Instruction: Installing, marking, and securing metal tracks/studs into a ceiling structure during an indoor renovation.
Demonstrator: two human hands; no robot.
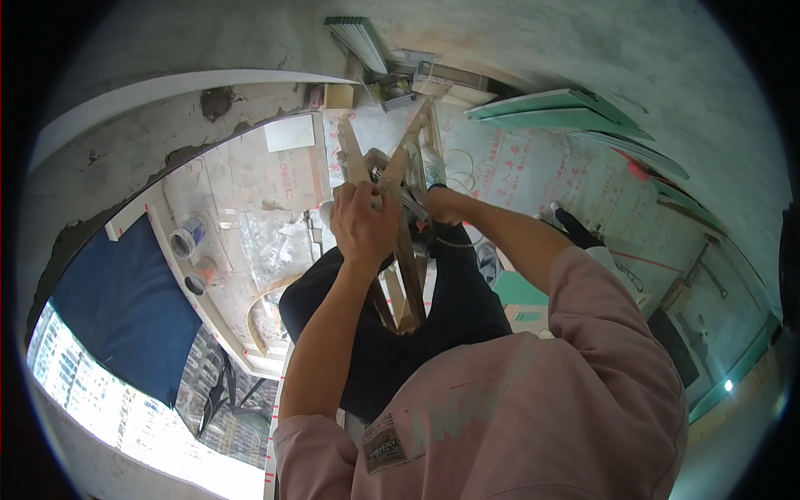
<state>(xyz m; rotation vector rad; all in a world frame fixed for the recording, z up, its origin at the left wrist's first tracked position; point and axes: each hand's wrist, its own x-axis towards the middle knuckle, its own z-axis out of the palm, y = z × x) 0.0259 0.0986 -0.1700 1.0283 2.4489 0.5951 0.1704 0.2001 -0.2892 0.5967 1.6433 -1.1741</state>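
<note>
My left hand (365, 218) is closed over a pale wooden strip (353, 154), fingers curled at its lower part. Another light strip (407, 154) slants up and away to its right. Both lie over a narrow wooden frame (406, 279) whose lower end reaches between my thighs. My right hand (446, 207) is closed beside the frame, its wrist bent. What it grips is mostly hidden; a grey metallic part (414, 206) shows next to the fingers, so its kind is unclear. Beyond the right hand a clear bottle-like object (432, 167) shows partly.
A pale hose (463, 172) loops on the covered floor to the right. Green-faced boards (558, 117) lean at the right wall. Two plastic tubs (187, 237) stand left beside crumpled clear plastic (275, 242). A white panel (290, 133) lies farther off. Dark blue cloth (125, 292) covers the window.
</note>
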